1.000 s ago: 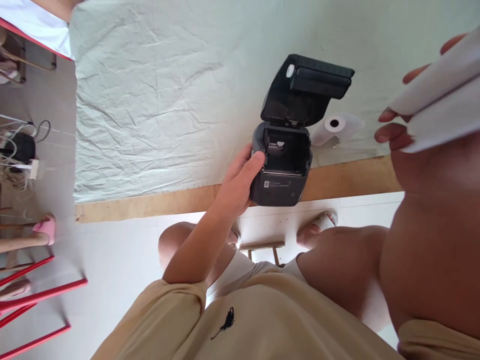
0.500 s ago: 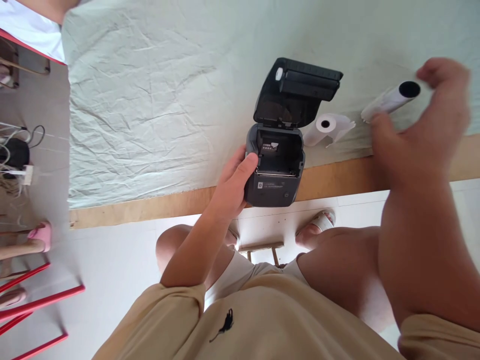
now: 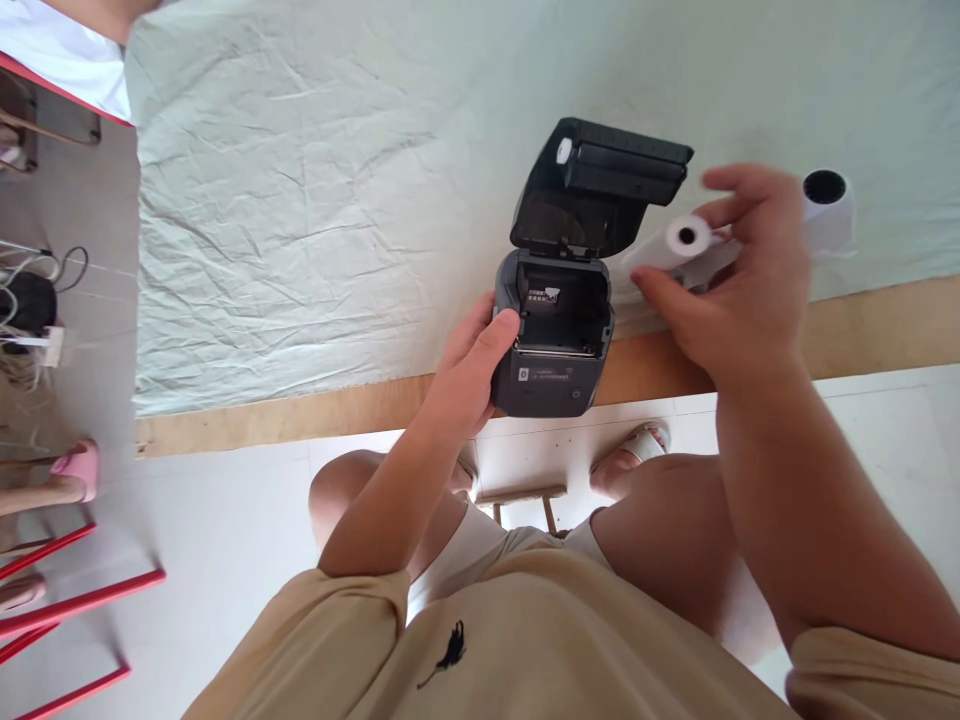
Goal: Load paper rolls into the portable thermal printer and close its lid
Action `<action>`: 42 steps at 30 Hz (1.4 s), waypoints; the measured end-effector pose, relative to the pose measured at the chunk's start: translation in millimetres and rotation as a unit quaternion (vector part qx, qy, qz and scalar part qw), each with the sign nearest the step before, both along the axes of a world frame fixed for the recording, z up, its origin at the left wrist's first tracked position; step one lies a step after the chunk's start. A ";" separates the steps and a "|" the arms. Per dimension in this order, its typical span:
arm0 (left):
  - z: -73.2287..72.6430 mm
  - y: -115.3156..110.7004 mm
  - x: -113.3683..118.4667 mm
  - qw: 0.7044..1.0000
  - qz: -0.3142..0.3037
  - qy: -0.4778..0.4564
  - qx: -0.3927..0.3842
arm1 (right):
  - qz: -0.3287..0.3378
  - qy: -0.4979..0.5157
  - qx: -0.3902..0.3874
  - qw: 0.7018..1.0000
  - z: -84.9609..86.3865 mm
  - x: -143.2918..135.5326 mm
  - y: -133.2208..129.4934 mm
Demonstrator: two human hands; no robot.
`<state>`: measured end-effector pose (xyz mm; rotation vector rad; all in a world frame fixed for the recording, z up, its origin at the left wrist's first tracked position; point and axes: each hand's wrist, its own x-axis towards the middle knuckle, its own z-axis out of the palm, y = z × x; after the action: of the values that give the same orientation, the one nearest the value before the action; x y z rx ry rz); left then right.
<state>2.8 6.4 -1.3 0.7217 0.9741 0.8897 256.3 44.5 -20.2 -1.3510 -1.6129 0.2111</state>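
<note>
My left hand (image 3: 476, 355) is closed round the left side of a dark grey portable printer (image 3: 555, 385), thumb on its rim. The printer's black lid (image 3: 592, 190) stands raised, and its paper bay (image 3: 562, 305) holds no roll. To the right, my right hand (image 3: 750, 270) has thumb and fingers on either side of a small white paper roll (image 3: 686, 238) with a narrow dark core. That roll is tilted, and a loose tail of paper partly shows beneath the hand. A second white roll (image 3: 840, 215), with a wider dark core, stands beyond the hand, partly covered by it.
A pale green cloth (image 3: 315, 200) covers the table, with a bare wooden edge (image 3: 300, 425) nearest me. Red metal legs (image 3: 90, 600) and a pink slipper (image 3: 79, 470) are on the floor at left. Part of another person (image 3: 67, 60) shows at the upper left.
My right hand has left the wide-core roll and moved left onto the small one. The small roll has shifted right and tilted. My left hand and the printer have hardly moved.
</note>
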 end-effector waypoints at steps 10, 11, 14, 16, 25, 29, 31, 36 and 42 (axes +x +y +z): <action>3.4 -0.1 0.3 0.999 -0.002 0.024 0.040 | 0.079 -0.107 0.024 0.991 49.1 -49.5 -28.2; 3.7 -0.2 0.1 0.999 -0.005 0.023 0.041 | 0.072 -0.118 0.008 0.990 49.3 -52.6 -29.0; 4.7 -0.3 -0.6 0.999 -0.017 0.009 0.034 | 0.079 -0.134 -0.056 0.986 49.5 -53.8 -29.2; 5.2 -0.1 -1.0 0.999 -0.017 0.012 0.029 | 0.084 -0.135 -0.039 0.987 50.1 -51.1 -28.8; 3.2 -0.4 0.5 0.999 -0.007 0.034 0.027 | 0.103 -0.150 -0.016 0.983 47.5 -48.9 -26.8; 2.0 -0.8 2.3 1.000 0.005 0.002 0.029 | 0.102 -0.123 0.016 0.987 45.0 -50.6 -30.6; 0.6 -0.5 1.3 0.998 0.005 -0.021 0.053 | 0.137 -0.114 0.016 0.984 43.7 -50.6 -34.3; -1.6 0.4 -3.0 0.995 0.004 0.028 0.098 | 0.175 -0.031 0.013 0.984 29.0 -46.2 -33.9; 0.3 -2.5 -5.3 0.992 -0.011 0.071 0.107 | 0.088 0.108 -0.007 0.990 7.6 -39.2 -17.2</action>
<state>-2.5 3.9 -1.0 0.9869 1.0027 0.9430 217.1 27.3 -12.6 -1.1542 -1.5477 0.4597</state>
